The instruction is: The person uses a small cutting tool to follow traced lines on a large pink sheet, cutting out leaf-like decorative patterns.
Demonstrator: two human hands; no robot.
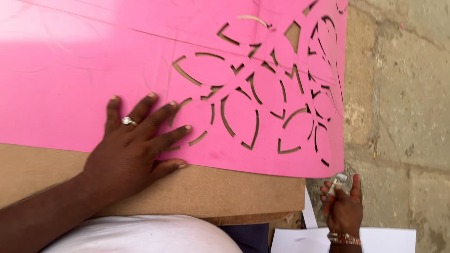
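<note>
Brown board, pink sheet, stone floor

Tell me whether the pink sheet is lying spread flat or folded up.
Spread flat. The pink sheet lies open across the brown board, its leaf-shaped cuts showing, with the left hand pressed palm-down on it.

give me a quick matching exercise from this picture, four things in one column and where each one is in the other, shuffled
Things:
1. left hand
2. right hand
3. pink sheet
4. brown board

Places or states:
A. lies under the pink sheet, its near edge showing
B. pressed flat, fingers spread, on the pink sheet
C. off the board's right end, holding a small blade
D. spread over the board, with leaf shapes cut into its right part

Pairs: 1-B, 2-C, 3-D, 4-A
</note>
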